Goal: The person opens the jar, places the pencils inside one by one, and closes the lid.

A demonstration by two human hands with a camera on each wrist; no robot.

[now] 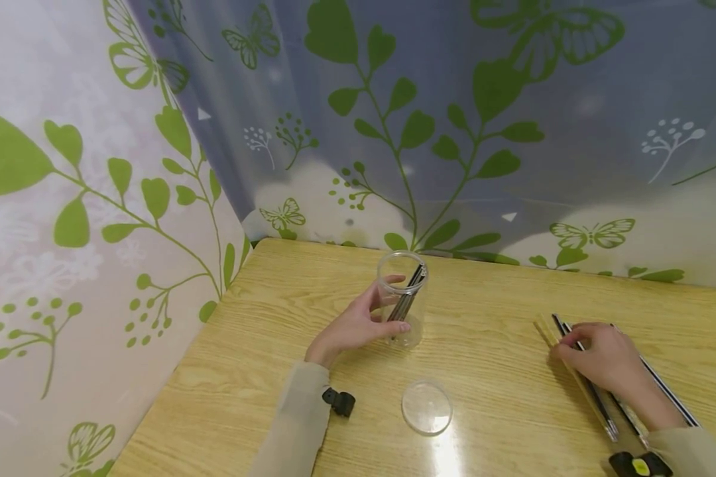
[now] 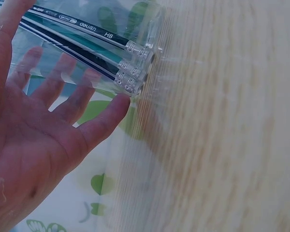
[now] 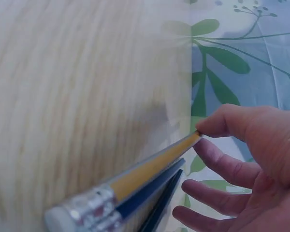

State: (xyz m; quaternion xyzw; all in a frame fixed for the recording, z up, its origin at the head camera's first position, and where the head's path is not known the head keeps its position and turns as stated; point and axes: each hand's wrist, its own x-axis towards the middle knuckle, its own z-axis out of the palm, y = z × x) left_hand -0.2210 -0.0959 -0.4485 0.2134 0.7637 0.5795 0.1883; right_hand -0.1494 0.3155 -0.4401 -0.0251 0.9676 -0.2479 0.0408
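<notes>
The left grip (image 1: 358, 324) grasps a clear plastic cylindrical jar (image 1: 417, 318), thumb across the near side and fingers round the far side, below the open rim. Whether the jar bears fully on the table (image 1: 489, 371) is hard to tell. Several slim dark pencils (image 1: 404, 298) lean inside it, just past the fingers, their upper ends by the rim on the side away from the palm; in the left wrist view their metal-ferruled ends gather at the jar's end close to the little finger.

The right grip (image 1: 602, 358), well to the right of the left one, pinches a yellow pencil with a silver ferrule and white eraser (image 3: 146, 170) between thumb and a finger, at the end away from the eraser. The shaft slants from the fingertips back toward the person. A dark blue pencil (image 3: 152, 187) lies just beside it, and another dark pencil (image 3: 162, 203) sits near the remaining fingers, which are spread loosely. A black pencil with a pale stripe (image 1: 668, 387) runs along the outer side of the right grip. Between the two grips, nearer the left and closer to the person, a clear round lid (image 1: 427, 407) lies flat.
</notes>
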